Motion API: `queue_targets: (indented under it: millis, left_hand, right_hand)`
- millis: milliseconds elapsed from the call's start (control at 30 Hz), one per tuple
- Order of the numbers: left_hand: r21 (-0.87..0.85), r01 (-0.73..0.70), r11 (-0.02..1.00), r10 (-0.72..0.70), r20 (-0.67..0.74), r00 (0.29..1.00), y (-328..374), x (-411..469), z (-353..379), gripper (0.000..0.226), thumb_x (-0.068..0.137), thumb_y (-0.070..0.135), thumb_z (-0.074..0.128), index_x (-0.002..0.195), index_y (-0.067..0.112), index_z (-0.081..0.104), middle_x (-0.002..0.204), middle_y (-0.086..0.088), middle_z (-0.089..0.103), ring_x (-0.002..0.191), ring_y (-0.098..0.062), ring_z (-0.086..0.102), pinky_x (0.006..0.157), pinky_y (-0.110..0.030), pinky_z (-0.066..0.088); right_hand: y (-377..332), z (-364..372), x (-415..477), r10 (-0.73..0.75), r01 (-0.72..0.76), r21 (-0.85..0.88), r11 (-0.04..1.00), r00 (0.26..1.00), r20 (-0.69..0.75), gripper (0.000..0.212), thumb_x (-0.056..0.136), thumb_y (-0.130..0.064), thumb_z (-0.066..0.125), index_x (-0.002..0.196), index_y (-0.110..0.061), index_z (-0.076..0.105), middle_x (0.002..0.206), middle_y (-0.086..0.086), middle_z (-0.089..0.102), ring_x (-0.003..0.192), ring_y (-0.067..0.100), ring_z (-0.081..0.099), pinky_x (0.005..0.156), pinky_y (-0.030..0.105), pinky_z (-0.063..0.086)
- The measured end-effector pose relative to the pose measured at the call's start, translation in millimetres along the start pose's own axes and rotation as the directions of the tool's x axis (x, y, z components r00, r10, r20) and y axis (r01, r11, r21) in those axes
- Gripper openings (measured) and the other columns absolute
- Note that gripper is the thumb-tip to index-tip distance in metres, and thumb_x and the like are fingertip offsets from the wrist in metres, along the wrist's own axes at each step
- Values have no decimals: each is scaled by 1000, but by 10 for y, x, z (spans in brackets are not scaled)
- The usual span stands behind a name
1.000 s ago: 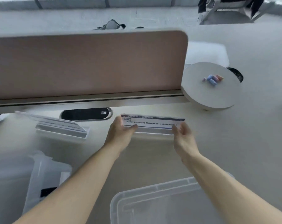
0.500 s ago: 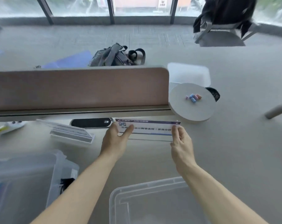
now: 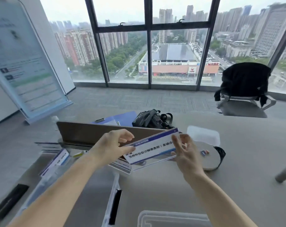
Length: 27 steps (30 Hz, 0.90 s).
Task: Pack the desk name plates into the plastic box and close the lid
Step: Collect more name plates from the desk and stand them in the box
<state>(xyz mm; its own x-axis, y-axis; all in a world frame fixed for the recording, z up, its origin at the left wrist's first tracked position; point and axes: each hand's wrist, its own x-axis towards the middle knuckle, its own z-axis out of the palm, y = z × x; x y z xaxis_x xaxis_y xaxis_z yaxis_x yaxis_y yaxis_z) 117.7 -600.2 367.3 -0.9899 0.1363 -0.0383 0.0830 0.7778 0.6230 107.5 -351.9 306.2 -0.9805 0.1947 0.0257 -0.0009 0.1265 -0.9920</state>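
A clear desk name plate [image 3: 153, 148] with a white card, blue bands and dark characters is lifted off the desk and tilted, its right end higher. My left hand [image 3: 110, 149] grips its left end and my right hand [image 3: 185, 153] grips its right end. A second name plate [image 3: 57, 161] sits low at the left inside a clear plastic box [image 3: 45, 182]. Another clear plastic piece, box or lid [image 3: 171, 218], shows at the bottom edge between my forearms.
A brown desk divider [image 3: 90, 133] stands behind my hands. A round white stool [image 3: 209, 159] with small coloured pieces sits at the right. A black bag [image 3: 152, 119] and blue folder lie on the floor beyond, with a chair [image 3: 243, 89] by the windows.
Both hands have raised the name plate off the desk and tilted it. My head has turned up, so the windows and city now fill the upper view.
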Motion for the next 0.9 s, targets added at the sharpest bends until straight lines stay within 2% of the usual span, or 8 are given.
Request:
queue_targets:
  millis: [67,133,300,367,467,600,767,900]
  left_hand:
    - [94,-84,992,85,-10,996,78,-153,-233,36,83,34,82,117,33,69,112,20,72,105,4,66,93,-23,54]
    - [188,-126,974,126,11,992,83,-284,-390,25,87,29,77,111,32,72,105,15,75,96,1,68,85,-21,54]
    - [300,-52,952,86,-102,991,-425,-633,-766,12,89,34,71,100,34,76,87,15,74,85,-8,68,80,-36,58]
    - [249,-34,968,65,-116,991,-722,-775,-916,14,89,37,71,101,36,76,88,16,76,85,-5,69,80,-37,59]
    - [132,0,991,16,-116,993,-1157,-919,-1122,13,90,33,71,100,31,79,87,14,79,82,0,72,79,-32,61]
    - [3,136,991,-135,-91,987,-1811,-1083,-1165,9,87,36,72,88,29,77,76,12,77,74,-6,73,79,-36,61]
    - [-44,300,953,-300,10,954,-2537,-1187,-925,14,90,30,73,81,21,74,69,11,69,67,-6,64,66,-24,52]
    - [-85,442,893,-438,58,897,-3092,-1143,-623,21,88,33,72,88,12,77,84,-3,78,84,-22,74,82,-39,60]
  right_hand:
    - [-131,233,-55,-68,71,-73,995,997,43,45,78,-81,54,96,-41,63,105,1,70,98,23,69,83,53,59]
    - [-280,501,-153,-121,131,-121,984,989,83,49,77,-83,51,96,-39,63,107,1,69,99,19,67,85,50,58]
    - [-546,1181,-462,-160,171,-92,981,980,118,61,66,-87,56,104,-41,64,119,-4,60,105,18,66,89,48,59]
    - [-559,1458,-572,-89,93,-23,995,987,132,76,60,-83,66,123,-44,52,133,-5,51,113,20,64,94,48,58]
    - [-435,1936,-783,132,-148,105,983,981,145,77,82,-45,76,146,-33,35,141,3,47,120,25,59,98,50,55]
    - [-101,2677,-1253,371,-422,104,901,871,321,31,100,-23,59,128,-10,57,111,9,73,91,23,74,77,43,63]
    - [479,3361,-1530,545,-580,20,815,777,315,27,102,-21,54,126,-11,58,111,12,76,99,31,75,65,36,62]
    - [963,3739,-1544,600,-620,-56,783,728,331,31,99,-19,58,125,-17,42,111,9,71,98,28,73,85,48,59]
